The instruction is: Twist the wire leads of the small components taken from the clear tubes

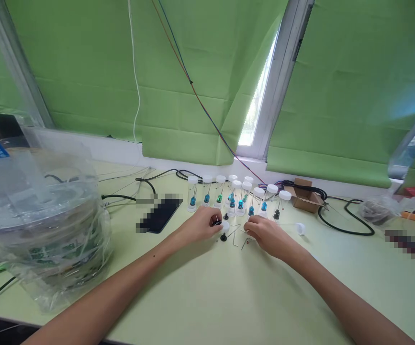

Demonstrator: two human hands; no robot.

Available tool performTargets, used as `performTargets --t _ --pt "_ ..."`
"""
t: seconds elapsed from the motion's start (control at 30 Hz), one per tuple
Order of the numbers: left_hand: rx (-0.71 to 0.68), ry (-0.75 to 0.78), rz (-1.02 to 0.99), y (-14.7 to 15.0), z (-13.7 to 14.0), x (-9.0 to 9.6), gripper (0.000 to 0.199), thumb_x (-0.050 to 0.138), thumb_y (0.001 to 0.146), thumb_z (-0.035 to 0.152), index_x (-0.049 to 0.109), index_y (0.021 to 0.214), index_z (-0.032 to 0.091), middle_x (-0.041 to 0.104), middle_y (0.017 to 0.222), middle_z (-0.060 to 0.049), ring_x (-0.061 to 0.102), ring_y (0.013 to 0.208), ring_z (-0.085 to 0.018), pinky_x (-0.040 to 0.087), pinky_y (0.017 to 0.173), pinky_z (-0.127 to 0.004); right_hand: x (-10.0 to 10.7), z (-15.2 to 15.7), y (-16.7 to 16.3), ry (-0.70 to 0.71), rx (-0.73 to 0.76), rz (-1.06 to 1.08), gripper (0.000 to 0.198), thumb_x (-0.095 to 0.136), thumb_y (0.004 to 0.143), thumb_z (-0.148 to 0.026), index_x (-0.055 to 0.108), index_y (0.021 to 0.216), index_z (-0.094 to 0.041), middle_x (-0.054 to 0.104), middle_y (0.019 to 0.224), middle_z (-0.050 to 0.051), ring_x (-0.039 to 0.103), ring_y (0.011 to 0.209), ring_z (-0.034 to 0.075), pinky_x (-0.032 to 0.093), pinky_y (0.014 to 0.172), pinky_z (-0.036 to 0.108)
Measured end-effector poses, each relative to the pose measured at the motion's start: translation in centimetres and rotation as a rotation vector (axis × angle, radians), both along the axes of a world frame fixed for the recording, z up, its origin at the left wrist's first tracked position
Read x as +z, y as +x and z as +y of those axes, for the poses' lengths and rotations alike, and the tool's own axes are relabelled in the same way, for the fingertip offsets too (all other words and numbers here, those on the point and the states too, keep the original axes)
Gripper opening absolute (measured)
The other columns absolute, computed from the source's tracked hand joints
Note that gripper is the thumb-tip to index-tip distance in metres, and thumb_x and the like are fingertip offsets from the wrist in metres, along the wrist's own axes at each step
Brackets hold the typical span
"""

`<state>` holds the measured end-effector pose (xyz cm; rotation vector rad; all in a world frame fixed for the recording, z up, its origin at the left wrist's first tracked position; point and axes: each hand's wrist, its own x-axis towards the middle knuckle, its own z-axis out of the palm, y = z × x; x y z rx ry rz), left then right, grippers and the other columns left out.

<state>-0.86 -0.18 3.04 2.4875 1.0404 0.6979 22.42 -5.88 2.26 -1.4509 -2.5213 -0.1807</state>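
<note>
My left hand (pixel 207 224) is closed on a small black fitting (pixel 216 223), partly hidden by the fingers. To its right, my right hand (pixel 263 234) pinches a thin metal piece (pixel 242 231), mostly covered by the fingertips. Between the hands are a white cap (pixel 225 226), a small black fitting standing upright (pixel 223 237), and several thin bent metal rods (pixel 235 239). Another black fitting (pixel 226 216) stands just behind. Several clear tubes with white caps (pixel 207 191) stand upright behind both hands, most holding a blue or green fitting with thin rods; the rightmost holds a dark one (pixel 276 214).
Beyond my right hand lies a clear tube with a white cap (pixel 301 229). A phone (pixel 162 215) is left of the tubes, and a plastic-wrapped reel stack (pixel 45 235) stands far left. An open cardboard box (pixel 306 199) and black cables (pixel 354 233) are at the back right.
</note>
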Motion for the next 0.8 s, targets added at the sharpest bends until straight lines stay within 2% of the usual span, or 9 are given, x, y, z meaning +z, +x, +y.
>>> performTargets --t 0.23,0.37,0.53,0.67,0.8 --pt "-0.009 0.108 -0.022 0.4 -0.4 -0.2 0.011 0.051 0.079 0.023 0.061 0.078 0.018 0.06 0.07 -0.001 0.049 0.061 -0.014 0.033 0.054 -0.026 -0.3 -0.2 0.3 -0.095 0.026 0.024 0.018 0.042 0.09 -0.009 0.055 0.083 -0.02 0.057 0.091 0.004 0.052 0.077 0.015 0.036 0.062 0.024" --pt "-0.034 0.15 -0.004 0.6 -0.6 -0.4 0.012 0.049 0.082 0.023 0.06 0.08 0.018 0.06 0.072 -0.002 0.049 0.061 -0.014 0.032 0.054 -0.027 -0.5 -0.2 0.5 -0.125 -0.004 0.015 0.017 0.04 0.091 -0.011 0.051 0.081 -0.02 0.055 0.086 0.003 0.05 0.072 0.014 0.034 0.059 0.024" --pt "-0.061 0.164 0.015 0.7 -0.8 -0.3 0.014 0.048 0.084 0.023 0.061 0.082 0.017 0.059 0.074 -0.003 0.049 0.062 -0.014 0.033 0.056 -0.027 0.0 -0.3 0.7 -0.112 -0.014 0.015 0.019 0.039 0.09 -0.008 0.049 0.078 -0.02 0.055 0.082 0.003 0.048 0.068 0.014 0.034 0.058 0.024" --pt "-0.059 0.163 0.014 0.7 -1.0 -0.2 0.014 0.048 0.085 0.023 0.061 0.082 0.018 0.059 0.075 -0.003 0.05 0.063 -0.014 0.033 0.056 -0.027 0.2 -0.5 1.2 -0.142 -0.001 -0.001 0.012 0.048 0.088 -0.012 0.053 0.082 -0.02 0.057 0.088 0.004 0.052 0.073 0.015 0.036 0.06 0.025" --pt "-0.061 0.139 0.01 0.7 -1.1 -0.4 0.014 0.049 0.084 0.023 0.062 0.083 0.018 0.059 0.076 -0.004 0.051 0.064 -0.015 0.034 0.056 -0.027 0.1 -0.6 1.4 -0.149 -0.002 -0.035 0.015 0.046 0.089 -0.01 0.054 0.081 -0.019 0.056 0.087 0.005 0.052 0.075 0.016 0.038 0.061 0.025"
